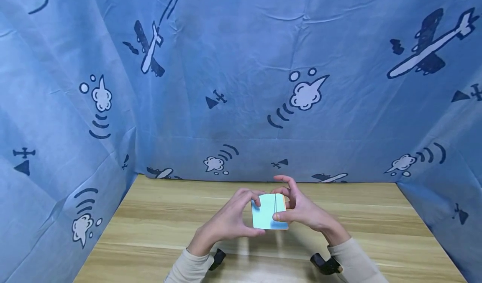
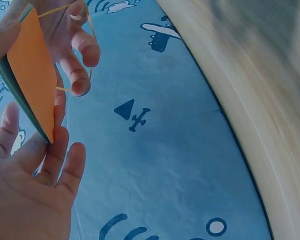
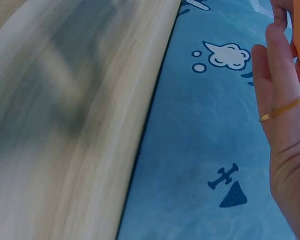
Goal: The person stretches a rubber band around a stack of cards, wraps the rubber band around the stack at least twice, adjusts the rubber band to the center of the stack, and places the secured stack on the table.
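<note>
In the head view the square pad [image 1: 265, 210] hides parts of the fingers of the left hand [image 1: 235, 218] and right hand [image 1: 306, 211] behind it, and both sleeves [image 1: 190, 267] are cut off at the near edge. The right wrist view crops the pad to an orange strip at right, clips the yellow rubber band [image 3: 286, 107] and blurs the tabletop [image 3: 65, 155]; the pad's layers are too thin to count.

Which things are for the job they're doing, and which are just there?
For the job:
paper stack
yellow rubber band
left hand
right hand

Just there:
wooden table
blue cloth with planes
black gadgets at the wrists
</note>
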A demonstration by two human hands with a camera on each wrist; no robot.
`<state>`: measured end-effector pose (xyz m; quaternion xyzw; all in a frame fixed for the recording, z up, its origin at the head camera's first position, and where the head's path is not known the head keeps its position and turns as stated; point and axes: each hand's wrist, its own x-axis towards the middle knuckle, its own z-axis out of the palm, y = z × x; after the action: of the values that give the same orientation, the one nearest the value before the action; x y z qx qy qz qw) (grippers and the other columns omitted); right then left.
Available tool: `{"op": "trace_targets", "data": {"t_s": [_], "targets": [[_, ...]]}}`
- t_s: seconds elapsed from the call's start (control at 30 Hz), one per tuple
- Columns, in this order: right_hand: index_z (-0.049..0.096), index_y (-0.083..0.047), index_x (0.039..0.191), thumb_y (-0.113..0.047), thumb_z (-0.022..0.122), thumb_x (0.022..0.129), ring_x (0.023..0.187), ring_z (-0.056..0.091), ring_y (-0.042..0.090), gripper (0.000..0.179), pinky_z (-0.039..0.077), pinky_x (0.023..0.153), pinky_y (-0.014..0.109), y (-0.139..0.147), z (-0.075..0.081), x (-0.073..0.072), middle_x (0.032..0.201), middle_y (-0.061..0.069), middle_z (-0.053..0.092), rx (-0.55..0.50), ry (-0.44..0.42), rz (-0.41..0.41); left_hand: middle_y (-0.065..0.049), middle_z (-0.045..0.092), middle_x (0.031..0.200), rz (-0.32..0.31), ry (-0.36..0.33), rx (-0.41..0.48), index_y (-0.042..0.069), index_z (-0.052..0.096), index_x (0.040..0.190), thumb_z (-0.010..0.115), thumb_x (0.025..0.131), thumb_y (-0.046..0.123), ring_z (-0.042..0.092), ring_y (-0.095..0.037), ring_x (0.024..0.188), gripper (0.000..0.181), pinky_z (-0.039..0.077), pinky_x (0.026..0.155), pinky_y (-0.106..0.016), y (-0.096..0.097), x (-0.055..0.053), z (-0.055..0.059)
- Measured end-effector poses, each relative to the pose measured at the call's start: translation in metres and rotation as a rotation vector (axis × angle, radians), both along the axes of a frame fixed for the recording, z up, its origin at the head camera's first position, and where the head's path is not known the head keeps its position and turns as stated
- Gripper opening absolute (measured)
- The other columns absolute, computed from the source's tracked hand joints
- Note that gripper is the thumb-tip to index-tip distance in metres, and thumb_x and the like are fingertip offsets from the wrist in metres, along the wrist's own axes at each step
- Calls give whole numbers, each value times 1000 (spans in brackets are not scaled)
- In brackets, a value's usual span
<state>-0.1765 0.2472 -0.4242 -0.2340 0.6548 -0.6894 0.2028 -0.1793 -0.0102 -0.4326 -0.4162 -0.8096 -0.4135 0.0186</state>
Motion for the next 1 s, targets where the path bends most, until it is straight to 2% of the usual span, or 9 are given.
{"op": "trace_targets", "data": {"t_s": [0.07,0.27,0.43,0.53,0.67,0.83,0.93,1.0], "targets": [[7,-16,150,-1,74,86,94,67,33,94,59,69,49,-2,-1,1,132,27,41,-10,-5,-3,6,52,142,13,13,7,19,46,105,93,71,24,42,-12,126,58,44,102,-36,0,-1,-1],[6,-16,152,3,72,87,92,69,33,95,55,68,64,-6,-5,6,128,26,45,-34,-14,-2,5,52,144,48,18,32,19,45,103,93,70,23,42,-12,127,59,45,101,-38,0,0,-4],[9,-17,153,2,72,88,95,67,33,92,55,67,63,-10,-8,11,127,25,46,-36,-16,-24,7,52,144,75,40,69,19,44,102,92,70,21,42,-13,126,58,45,100,-40,1,-1,-6],[10,-14,153,0,70,90,97,67,32,88,56,68,61,-16,-10,14,130,23,47,-54,-26,-67,8,52,143,101,48,88,19,44,102,92,70,20,42,-13,124,58,46,98,-39,1,-2,-7],[19,-5,148,-3,66,95,96,69,28,71,58,77,54,-27,-13,19,127,18,55,-100,-45,-202,4,53,143,134,68,128,18,43,101,93,69,19,42,-15,122,59,45,97,-38,2,-3,-8],[40,9,129,-6,61,99,81,69,20,40,58,79,36,-42,-18,27,99,15,70,-124,-101,-454,-1,52,146,195,117,177,17,42,99,93,67,15,41,-18,125,61,45,100,-43,3,-5,-7],[52,9,118,-10,59,100,81,70,22,27,55,86,35,-48,-19,32,90,16,71,-108,-111,-589,-3,52,146,229,130,196,16,42,97,93,66,14,41,-19,126,60,44,101,-46,2,-6,-8],[58,8,113,-13,55,102,85,71,26,24,51,92,36,-49,-18,35,90,18,72,-81,-95,-637,-3,52,146,243,138,206,15,42,97,94,66,14,41,-18,126,60,44,101,-46,2,-7,-8]]}}
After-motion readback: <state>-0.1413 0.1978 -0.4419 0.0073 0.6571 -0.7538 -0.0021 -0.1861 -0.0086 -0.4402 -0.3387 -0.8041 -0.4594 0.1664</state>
